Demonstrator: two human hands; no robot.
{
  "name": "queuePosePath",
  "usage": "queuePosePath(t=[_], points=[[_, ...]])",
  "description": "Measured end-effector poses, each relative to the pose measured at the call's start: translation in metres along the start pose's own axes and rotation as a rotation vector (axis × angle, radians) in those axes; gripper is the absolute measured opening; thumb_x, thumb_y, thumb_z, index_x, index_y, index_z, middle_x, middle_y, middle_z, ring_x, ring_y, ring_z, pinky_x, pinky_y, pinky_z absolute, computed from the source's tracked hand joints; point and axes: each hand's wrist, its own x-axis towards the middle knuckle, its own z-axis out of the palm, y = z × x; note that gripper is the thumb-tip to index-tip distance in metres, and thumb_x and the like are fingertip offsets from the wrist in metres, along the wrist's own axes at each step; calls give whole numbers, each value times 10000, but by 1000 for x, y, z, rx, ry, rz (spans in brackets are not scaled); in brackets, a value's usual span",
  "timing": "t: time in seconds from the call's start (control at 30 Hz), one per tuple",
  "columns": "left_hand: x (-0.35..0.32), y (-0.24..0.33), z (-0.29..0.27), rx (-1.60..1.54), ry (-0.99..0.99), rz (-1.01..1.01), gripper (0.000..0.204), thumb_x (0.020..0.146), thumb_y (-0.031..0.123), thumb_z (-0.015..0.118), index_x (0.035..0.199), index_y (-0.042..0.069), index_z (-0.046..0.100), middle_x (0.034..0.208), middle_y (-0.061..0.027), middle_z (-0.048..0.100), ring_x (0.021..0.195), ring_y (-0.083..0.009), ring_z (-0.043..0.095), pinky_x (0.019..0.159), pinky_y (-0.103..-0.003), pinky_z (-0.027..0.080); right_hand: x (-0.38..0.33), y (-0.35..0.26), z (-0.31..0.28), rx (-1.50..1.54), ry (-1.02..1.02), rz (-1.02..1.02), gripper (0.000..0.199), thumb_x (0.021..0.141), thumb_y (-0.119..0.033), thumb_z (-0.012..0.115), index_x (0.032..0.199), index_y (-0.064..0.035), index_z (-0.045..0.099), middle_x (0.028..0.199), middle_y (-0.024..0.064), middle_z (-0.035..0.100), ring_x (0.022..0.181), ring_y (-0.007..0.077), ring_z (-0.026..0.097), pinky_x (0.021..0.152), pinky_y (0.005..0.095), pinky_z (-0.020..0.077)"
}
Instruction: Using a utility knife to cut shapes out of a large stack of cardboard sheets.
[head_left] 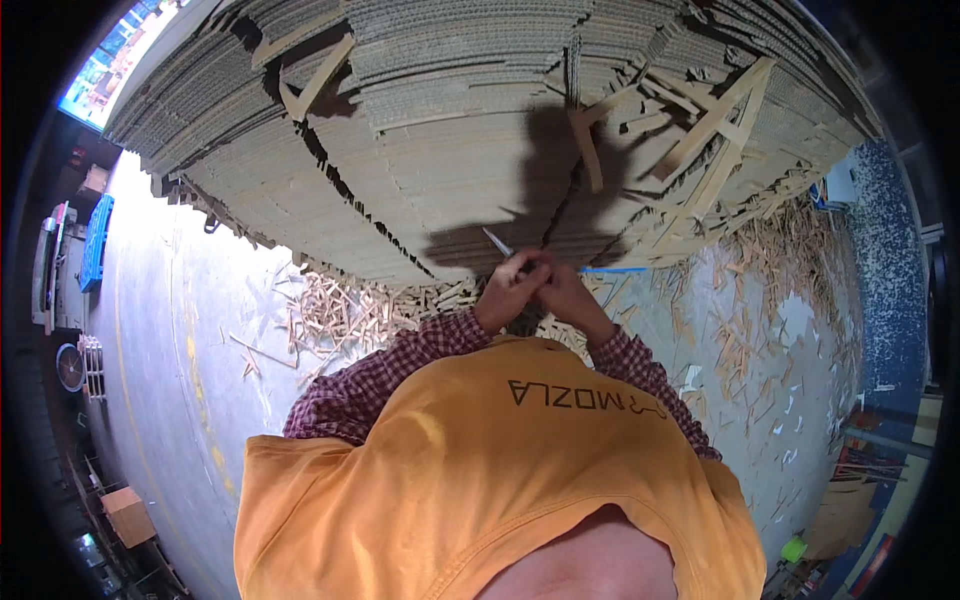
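Hands, 2, bare, meeting in front of the body: left hand, fingers bent inward toward the right hand, which is angled in from the other side. Checked sleeves, 2, converging on them. Pointed tool, 1, slender, projecting up and left from the hands, near the cardboard stack. Grip: fingers curled; exact closure, and which of the 2 holds the tool, cannot tell. Cardboard strips, many, scattered on the floor.
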Motion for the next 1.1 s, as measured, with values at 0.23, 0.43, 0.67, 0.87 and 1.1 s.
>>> queuePosePath(t=[0.23,0.43,0.67,0.87,1.1], points=[[91,90,-15,-101,-26,192,294,956,178,419,1153,-7,535,976,-63,591,875,-107,524,755,-237,442,68,-44,-34,-53,-124,244,261,867,-210,540,876,44,595,681,-18,531,649,72,456,543,257,386],[82,52,-19,427,168,520,272,932,245,458,1008,17,584,843,-46,614,714,-158,557,677,-284,459,53,-21,-10,-216,-48,5,325,869,-254,516,1013,36,541,837,159,613,730,167,575,625,308,441],[-1,20,-6,14,31,96,341,915,152,485,1220,-1,494,1126,-129,570,1011,-159,523,863,-276,420,-2,-14,-16,-139,-476,332,322,861,-262,538,953,40,599,811,113,645,768,122,578,691,290,460],[91,101,-7,-46,75,282,336,933,171,459,1210,-14,502,1033,-91,598,925,-132,531,798,-253,430,79,-43,-33,-52,-100,127,258,869,-193,493,902,44,590,670,44,585,641,72,513,542,264,421],[22,2,17,249,246,-21,317,932,182,478,1180,-7,530,894,-56,621,839,-108,534,782,-240,428,-13,66,5,-233,-84,-36,322,826,-221,520,946,71,583,770,234,627,699,175,604,608,364,459]])
